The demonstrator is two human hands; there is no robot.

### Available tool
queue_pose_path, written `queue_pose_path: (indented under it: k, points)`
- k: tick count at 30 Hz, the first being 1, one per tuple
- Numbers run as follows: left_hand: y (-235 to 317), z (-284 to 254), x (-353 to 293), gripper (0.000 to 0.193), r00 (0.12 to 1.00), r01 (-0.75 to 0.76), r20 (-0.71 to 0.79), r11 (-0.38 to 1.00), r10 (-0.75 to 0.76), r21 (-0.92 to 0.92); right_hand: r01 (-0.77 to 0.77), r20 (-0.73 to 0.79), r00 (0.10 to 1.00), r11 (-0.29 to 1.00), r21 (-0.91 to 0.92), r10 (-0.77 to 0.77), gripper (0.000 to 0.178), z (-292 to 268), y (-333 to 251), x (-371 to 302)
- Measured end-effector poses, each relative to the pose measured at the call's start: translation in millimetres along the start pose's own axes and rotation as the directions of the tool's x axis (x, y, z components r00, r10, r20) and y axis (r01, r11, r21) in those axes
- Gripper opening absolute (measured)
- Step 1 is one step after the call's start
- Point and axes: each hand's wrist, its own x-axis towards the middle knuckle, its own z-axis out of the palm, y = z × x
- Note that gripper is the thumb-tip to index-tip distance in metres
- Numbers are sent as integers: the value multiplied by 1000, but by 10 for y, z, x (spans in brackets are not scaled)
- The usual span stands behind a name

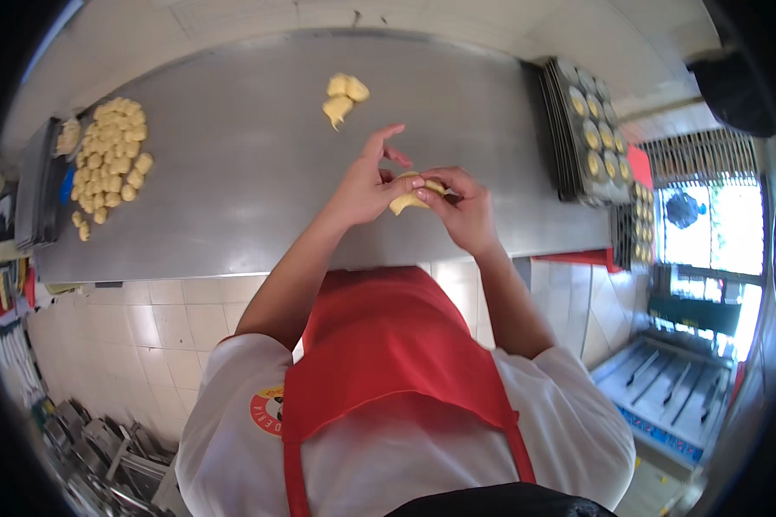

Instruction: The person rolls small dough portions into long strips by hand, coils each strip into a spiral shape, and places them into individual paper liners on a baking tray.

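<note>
Between my two hands, above the near part of the steel table (259, 146), hangs a piece of soft yellow dough (403, 204). My left hand (373, 185) pinches its upper left edge with the thumb, while the other fingers stretch out past it. On the other side, my right hand (461, 202) grips the dough between thumb and curled fingers. Part of the dough is hidden behind the fingers. Farther back on the table, beyond my left hand, rest a few yellow dough lumps (343, 96) in a small cluster, one drawn out to a thin tip.
At the table's left end lies a large pile of small dough balls (108, 159), beside stacked dark trays (39, 194). Stacked muffin tins (591, 129) stand at the right end, yellow dough in some cups. A second filled tin (642, 224) sits past them. A fryer-like metal unit (664, 388) is at lower right.
</note>
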Motion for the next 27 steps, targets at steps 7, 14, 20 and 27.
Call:
queue_pose_path:
  k: [7, 14, 20, 27]
  points:
    - [-1077, 408, -763, 56, 947, 214, -249, 977, -205, 7, 78, 41, 996, 593, -801, -75, 72, 85, 1569, -732]
    - [-913, 669, -442, 48, 970, -43, -229, 988, 76, 147, -128, -157, 986, 359, -925, -51, 104, -160, 1520, 1676]
    - [-683, 1263, 315, 55, 942, -275, -91, 900, 322, 338, -31, -131, 967, 408, -912, -219, 99, -273, 1892, 1602]
    - [-1351, 1898, 141, 80, 996, 82, -31, 799, -79, 596, -72, -56, 996, 985, -157, 64, 87, -13, 1801, -328]
